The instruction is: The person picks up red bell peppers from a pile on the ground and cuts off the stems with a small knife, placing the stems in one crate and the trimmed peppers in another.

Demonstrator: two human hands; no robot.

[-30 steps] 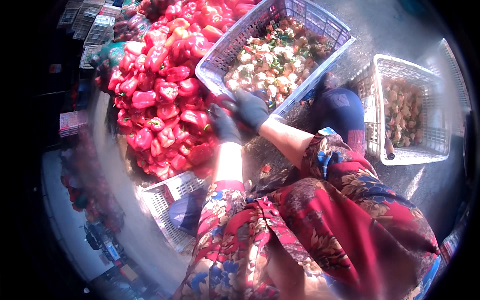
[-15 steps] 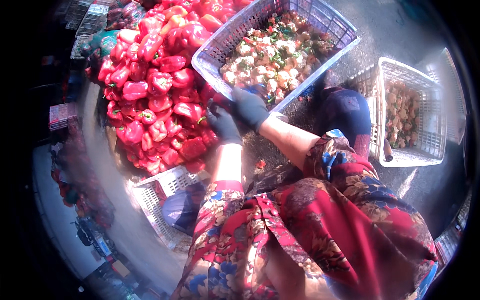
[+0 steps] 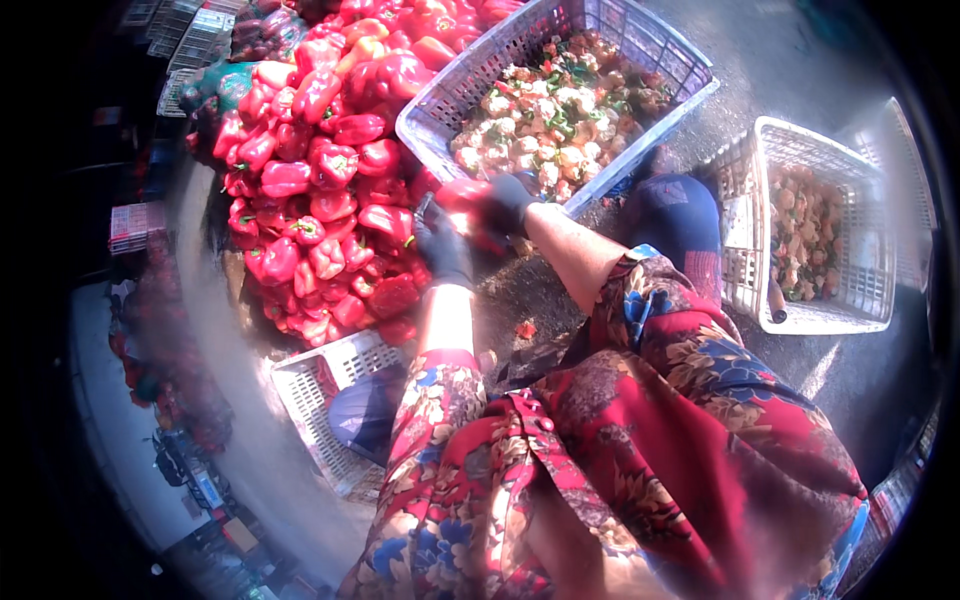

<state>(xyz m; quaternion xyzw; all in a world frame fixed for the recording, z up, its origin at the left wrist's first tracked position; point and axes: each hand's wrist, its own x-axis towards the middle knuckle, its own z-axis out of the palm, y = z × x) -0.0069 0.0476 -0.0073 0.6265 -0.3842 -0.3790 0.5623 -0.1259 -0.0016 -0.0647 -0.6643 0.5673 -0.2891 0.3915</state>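
Observation:
Both my hands wear dark gloves and meet in front of the near corner of a blue-grey plastic crate (image 3: pixel 640 170). My right hand (image 3: pixel 508 206) is closed around a red bell pepper (image 3: pixel 463 194), which is smeared by motion. Just left of it, my left hand (image 3: pixel 440 248) is closed, with a small dark, shiny thing (image 3: pixel 424 204) at its fingertips that I cannot make out. A large heap of red bell peppers (image 3: pixel 330 205) lies beside my left hand. Inside the blue-grey crate are many pale pepper cores (image 3: pixel 560 125) with green stems.
A white crate (image 3: pixel 835 322) with more pale cores stands at the right, a dark handle (image 3: pixel 777 302) at its near side. Another white crate (image 3: pixel 318 400) sits at the lower left by my knee. A red scrap (image 3: pixel 525 329) lies on the ground below my hands.
My right hand has drawn back from the crate's corner toward the right, and a red pepper now shows in it. The left hand stays close by. The view has shifted slightly.

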